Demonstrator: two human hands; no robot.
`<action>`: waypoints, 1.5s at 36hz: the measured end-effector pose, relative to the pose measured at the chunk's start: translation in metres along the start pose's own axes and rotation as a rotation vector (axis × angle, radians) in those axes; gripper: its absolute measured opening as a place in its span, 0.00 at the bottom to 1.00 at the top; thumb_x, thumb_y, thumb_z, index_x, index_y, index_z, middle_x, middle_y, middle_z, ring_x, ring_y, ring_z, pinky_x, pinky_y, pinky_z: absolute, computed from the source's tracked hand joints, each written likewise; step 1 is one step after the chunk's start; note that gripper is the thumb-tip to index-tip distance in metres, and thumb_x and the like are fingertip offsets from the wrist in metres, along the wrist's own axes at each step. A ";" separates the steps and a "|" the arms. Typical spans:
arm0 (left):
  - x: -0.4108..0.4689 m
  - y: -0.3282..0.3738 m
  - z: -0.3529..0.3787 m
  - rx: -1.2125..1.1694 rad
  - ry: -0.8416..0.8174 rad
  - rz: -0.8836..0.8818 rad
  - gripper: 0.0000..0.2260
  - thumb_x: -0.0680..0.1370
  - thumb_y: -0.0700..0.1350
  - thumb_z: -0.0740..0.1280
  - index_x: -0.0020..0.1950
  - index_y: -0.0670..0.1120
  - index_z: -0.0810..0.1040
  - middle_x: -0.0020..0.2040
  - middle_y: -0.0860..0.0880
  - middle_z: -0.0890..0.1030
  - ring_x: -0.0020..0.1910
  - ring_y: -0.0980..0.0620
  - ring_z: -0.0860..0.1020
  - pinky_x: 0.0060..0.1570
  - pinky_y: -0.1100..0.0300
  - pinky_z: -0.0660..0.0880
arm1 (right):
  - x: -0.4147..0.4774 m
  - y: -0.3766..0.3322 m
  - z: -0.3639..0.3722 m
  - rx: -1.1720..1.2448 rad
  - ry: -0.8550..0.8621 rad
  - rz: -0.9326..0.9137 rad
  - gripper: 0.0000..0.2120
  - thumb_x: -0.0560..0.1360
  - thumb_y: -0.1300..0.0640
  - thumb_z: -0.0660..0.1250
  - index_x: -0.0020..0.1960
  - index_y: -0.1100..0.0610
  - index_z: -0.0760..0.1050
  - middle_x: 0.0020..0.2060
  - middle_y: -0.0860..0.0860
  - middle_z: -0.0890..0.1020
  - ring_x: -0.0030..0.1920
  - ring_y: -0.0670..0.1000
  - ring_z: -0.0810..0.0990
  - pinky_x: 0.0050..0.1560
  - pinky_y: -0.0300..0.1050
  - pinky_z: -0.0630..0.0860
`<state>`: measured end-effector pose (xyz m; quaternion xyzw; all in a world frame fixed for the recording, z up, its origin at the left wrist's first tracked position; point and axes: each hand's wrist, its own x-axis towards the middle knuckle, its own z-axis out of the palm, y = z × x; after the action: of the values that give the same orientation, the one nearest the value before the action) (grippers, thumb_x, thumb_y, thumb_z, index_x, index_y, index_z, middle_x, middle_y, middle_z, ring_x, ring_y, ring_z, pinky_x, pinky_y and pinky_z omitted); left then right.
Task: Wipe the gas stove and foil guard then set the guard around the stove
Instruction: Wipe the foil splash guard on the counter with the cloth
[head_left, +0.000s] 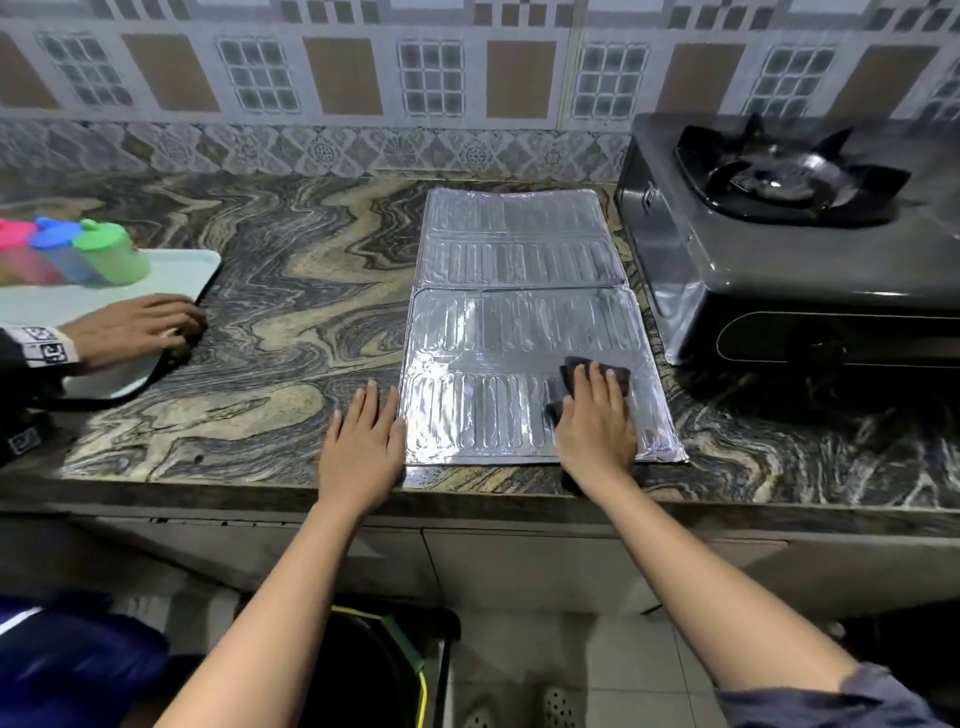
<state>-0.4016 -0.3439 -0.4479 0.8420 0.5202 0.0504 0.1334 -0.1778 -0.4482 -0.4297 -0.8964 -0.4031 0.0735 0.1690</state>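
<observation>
The silver foil guard (514, 291) lies flat and folded on the marble counter, left of the dark single-burner gas stove (779, 244). My right hand (597, 431) presses a dark cloth (576, 371) flat onto the guard's near right corner, fingers spread over it. My left hand (363, 441) rests palm down on the counter, its fingers touching the guard's near left edge and holding nothing.
Another person's hand (140, 327) rests on a pale tray (171, 275) at the far left, which carries pink, blue and green capped bottles (111, 254). The counter's front edge (467, 493) runs just under my wrists. A tiled wall backs the counter.
</observation>
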 end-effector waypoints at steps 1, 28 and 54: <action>0.000 0.000 -0.001 -0.003 -0.010 0.004 0.23 0.82 0.53 0.44 0.77 0.52 0.48 0.78 0.51 0.45 0.77 0.54 0.44 0.75 0.54 0.42 | -0.002 -0.004 0.002 -0.011 -0.019 -0.035 0.25 0.81 0.51 0.48 0.76 0.53 0.49 0.77 0.47 0.50 0.76 0.49 0.45 0.74 0.52 0.53; -0.010 -0.016 -0.008 -0.038 -0.109 0.086 0.23 0.82 0.53 0.46 0.77 0.53 0.47 0.78 0.51 0.43 0.77 0.55 0.41 0.74 0.55 0.40 | -0.029 -0.103 0.046 0.046 -0.096 -0.299 0.25 0.80 0.53 0.50 0.76 0.55 0.49 0.77 0.49 0.50 0.76 0.49 0.45 0.76 0.48 0.46; -0.014 -0.012 -0.003 -0.051 -0.032 0.051 0.22 0.82 0.53 0.46 0.77 0.54 0.51 0.78 0.53 0.46 0.77 0.56 0.44 0.75 0.54 0.42 | 0.002 0.040 -0.003 0.068 -0.165 -0.421 0.22 0.81 0.51 0.53 0.74 0.50 0.57 0.75 0.43 0.57 0.75 0.45 0.51 0.75 0.44 0.51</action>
<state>-0.4192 -0.3511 -0.4472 0.8520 0.4950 0.0533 0.1617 -0.1479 -0.4721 -0.4414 -0.7773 -0.5909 0.1232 0.1775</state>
